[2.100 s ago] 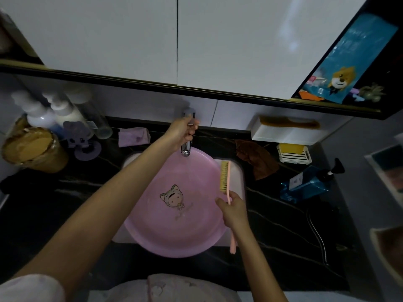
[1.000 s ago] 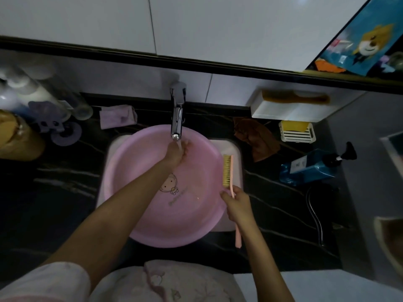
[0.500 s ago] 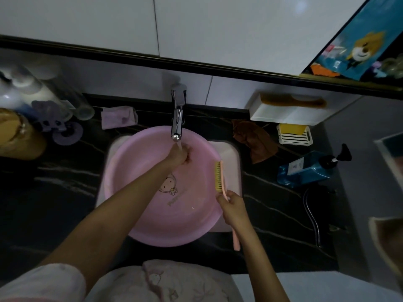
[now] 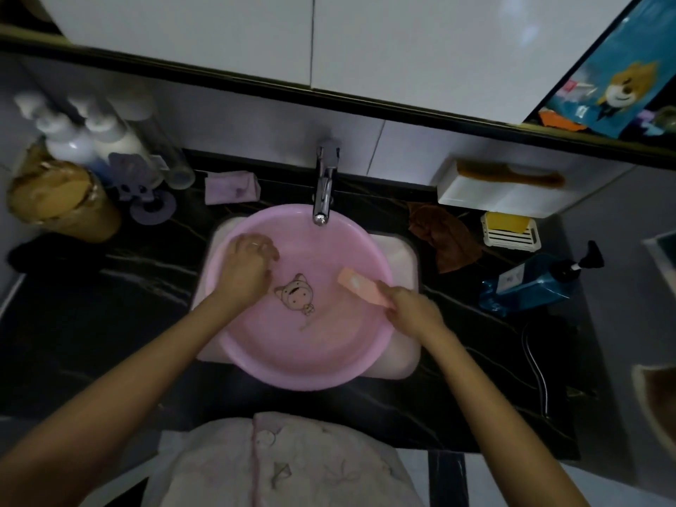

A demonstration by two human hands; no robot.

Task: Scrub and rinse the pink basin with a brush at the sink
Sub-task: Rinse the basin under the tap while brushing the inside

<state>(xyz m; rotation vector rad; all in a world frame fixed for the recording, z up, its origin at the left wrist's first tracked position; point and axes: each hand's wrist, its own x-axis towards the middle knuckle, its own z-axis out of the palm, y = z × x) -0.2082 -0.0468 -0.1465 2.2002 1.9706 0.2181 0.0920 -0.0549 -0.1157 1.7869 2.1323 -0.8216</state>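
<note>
Inside the round pink plastic basin, the right hand grips a pink long-handled brush; the left hand lies loosely curled, empty.

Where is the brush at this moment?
In the head view, the brush is in the right hand, inside the right part of the pink basin, beside the cartoon print.

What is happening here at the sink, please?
A person is washing a pink basin that sits in the sink under the faucet. The right hand holds a pink brush with its head down inside the basin, near the cartoon print. The left hand rests on the inner left side of the basin. No water stream is visible from the faucet.
</note>
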